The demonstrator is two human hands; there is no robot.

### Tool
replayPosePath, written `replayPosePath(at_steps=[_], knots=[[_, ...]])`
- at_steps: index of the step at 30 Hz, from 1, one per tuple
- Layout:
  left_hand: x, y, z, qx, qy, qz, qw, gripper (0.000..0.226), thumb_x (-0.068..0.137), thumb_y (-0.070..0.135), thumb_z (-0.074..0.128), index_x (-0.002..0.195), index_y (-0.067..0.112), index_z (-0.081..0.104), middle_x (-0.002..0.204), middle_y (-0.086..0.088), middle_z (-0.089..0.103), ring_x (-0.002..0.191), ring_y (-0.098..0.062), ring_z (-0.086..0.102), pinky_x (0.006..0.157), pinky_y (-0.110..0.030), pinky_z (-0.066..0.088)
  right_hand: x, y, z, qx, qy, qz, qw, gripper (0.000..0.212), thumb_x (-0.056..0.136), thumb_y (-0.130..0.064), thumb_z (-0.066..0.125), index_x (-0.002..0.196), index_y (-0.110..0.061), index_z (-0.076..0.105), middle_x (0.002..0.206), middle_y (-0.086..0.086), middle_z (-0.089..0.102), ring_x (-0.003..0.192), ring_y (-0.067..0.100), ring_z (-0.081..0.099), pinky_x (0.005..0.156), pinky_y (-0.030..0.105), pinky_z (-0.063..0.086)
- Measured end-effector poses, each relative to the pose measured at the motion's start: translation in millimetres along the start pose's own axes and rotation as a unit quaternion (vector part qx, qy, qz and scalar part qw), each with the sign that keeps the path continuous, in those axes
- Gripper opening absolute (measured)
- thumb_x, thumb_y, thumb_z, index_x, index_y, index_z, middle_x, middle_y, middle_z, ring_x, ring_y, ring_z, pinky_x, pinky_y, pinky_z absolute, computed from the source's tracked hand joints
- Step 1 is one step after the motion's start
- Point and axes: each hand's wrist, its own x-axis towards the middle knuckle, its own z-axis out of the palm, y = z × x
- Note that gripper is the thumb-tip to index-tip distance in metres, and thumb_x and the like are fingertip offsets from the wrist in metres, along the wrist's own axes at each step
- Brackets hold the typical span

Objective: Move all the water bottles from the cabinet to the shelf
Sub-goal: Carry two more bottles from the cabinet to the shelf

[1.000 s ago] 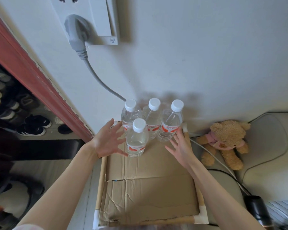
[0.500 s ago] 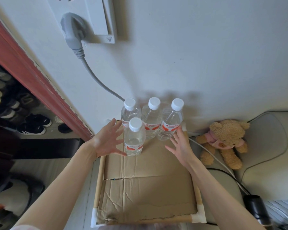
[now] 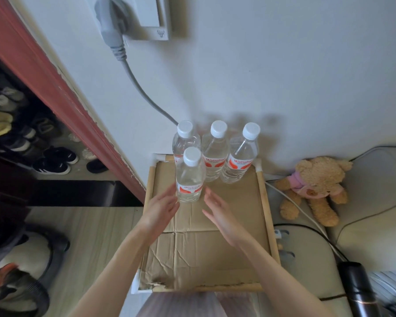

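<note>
Hovering my left hand (image 3: 161,208) and right hand (image 3: 217,213) spread, gripping nothing, I flank the front water bottle (image 3: 190,177); it stands upright on the cardboard-lined shelf (image 3: 264,202), three bottles (image 3: 215,154) behind against the wall.

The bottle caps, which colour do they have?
White, all four caps, seen clearly in the head view.

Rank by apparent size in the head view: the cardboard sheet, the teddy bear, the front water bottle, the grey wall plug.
1. cardboard sheet
2. teddy bear
3. front water bottle, looks close to the bear but nearer the camera, so that order is unsure
4. grey wall plug, partly cut off at the top edge
</note>
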Motion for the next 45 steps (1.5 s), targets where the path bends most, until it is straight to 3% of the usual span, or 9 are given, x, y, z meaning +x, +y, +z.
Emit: replayPosePath(at_steps=[4,9,15,21,26,31,40,43,45], knots=[[-4,-9,2,-0.009,0.016,0.041,0.999,0.054,0.086,-0.008,0.037,0.136,0.013,0.037,0.13,0.004,0.053,0.126,-0.013,0.043,0.111,-0.034,0.028,-3,-3,17,0.011,-0.021,-0.017,1.0,0.038,0.097,-0.021,0.036,0.133,-0.032,0.028,0.114,-0.034,0.04,0.11,-0.009,0.041,0.107,0.026,0.032],[0,-3,6,0.007,0.009,0.057,0.998,0.05,0.089,-0.012,0.031,0.13,0.014,0.042,0.12,0.008,0.06,0.121,-0.011,0.048,0.108,-0.031,0.032,-4,-4,18,0.03,-0.007,-0.019,0.999,0.046,0.097,-0.015,0.037,0.141,-0.016,0.023,0.125,-0.02,0.035,0.12,0.0,0.036,0.108,0.03,0.033],[1,-4,2,0.041,-0.008,0.048,0.998,0.047,0.091,-0.006,0.034,0.131,0.018,0.043,0.127,0.007,0.056,0.123,-0.01,0.046,0.11,-0.035,0.027,-5,-3,17,0.005,-0.019,-0.033,0.999,0.045,0.098,-0.019,0.036,0.14,-0.024,0.024,0.122,-0.028,0.036,0.119,-0.003,0.037,0.106,0.033,0.036],[2,-5,0,0.091,-0.02,0.029,0.995,0.051,0.088,0.003,0.043,0.134,0.026,0.04,0.109,0.018,0.063,0.117,-0.008,0.048,0.106,-0.028,0.029,0,-2,16,-0.015,0.002,-0.042,0.999,0.044,0.096,-0.024,0.041,0.139,-0.023,0.031,0.138,-0.017,0.035,0.123,0.003,0.04,0.096,0.04,0.047],[0,-4,0,0.103,-0.033,0.029,0.994,0.058,0.081,0.012,0.046,0.136,0.024,0.036,0.121,0.021,0.058,0.121,-0.003,0.045,0.108,-0.031,0.025,2,-5,14,0.001,0.007,-0.04,0.999,0.034,0.096,-0.023,0.042,0.127,-0.035,0.039,0.128,-0.018,0.044,0.114,0.001,0.045,0.093,0.041,0.049],[-4,-4,-1,0.121,-0.043,0.024,0.991,0.059,0.084,0.009,0.042,0.138,0.03,0.031,0.136,0.022,0.042,0.128,0.0,0.035,0.111,-0.032,0.025,2,-5,15,-0.017,0.011,-0.031,0.999,0.042,0.096,-0.022,0.041,0.137,-0.025,0.034,0.133,-0.015,0.041,0.117,0.004,0.044,0.094,0.039,0.048],[-7,-1,-7,0.201,-0.064,0.014,0.977,0.081,0.071,-0.001,0.038,0.139,0.039,0.021,0.147,0.018,0.026,0.134,-0.001,0.022,0.104,-0.028,0.024,-9,-2,14,-0.042,0.016,-0.009,0.999,0.055,0.095,-0.028,0.044,0.143,-0.023,0.018,0.148,-0.007,0.029,0.132,0.009,0.032,0.11,0.038,0.03],[-9,-1,-6,0.253,-0.044,0.03,0.966,0.075,0.083,-0.005,0.039,0.142,0.035,0.015,0.149,0.016,0.017,0.136,-0.007,0.017,0.107,-0.029,0.02,-17,7,6,-0.114,0.027,-0.01,0.993,0.057,0.094,-0.037,0.043,0.143,-0.029,0.015,0.151,-0.005,0.022,0.137,0.01,0.023,0.112,0.032,0.022],[-16,-6,-6,0.33,-0.024,0.053,0.942,0.068,0.09,0.01,0.046,0.141,0.036,0.01,0.144,0.019,0.016,0.133,-0.004,0.017,0.105,-0.026,0.019,-23,16,-3,-0.228,0.022,-0.029,0.973,0.059,0.092,-0.045,0.04,0.143,-0.033,0.012,0.153,-0.006,0.016,0.139,0.01,0.016,0.114,0.034,0.017]])
